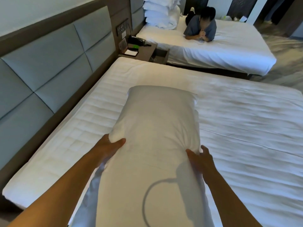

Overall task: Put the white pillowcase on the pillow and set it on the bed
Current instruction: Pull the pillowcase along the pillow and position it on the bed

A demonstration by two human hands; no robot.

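A long white pillow (pixel 157 128) in a white pillowcase is held up over the near bed (pixel 246 128), its far end pointing away from me. My left hand (pixel 109 147) grips its left side, thumb on top and fingers underneath. My right hand (pixel 200 158) pinches the right side, bunching the fabric there. The pillowcase's loose near end hangs down toward me between my forearms. A curved shadow falls on the lower part of the pillowcase.
A padded grey headboard (pixel 49 63) runs along the left. A bedside table (pixel 144 51) with a phone stands between the beds. On the far bed (pixel 213 49) a person lies beside a stack of white pillows (pixel 160 13).
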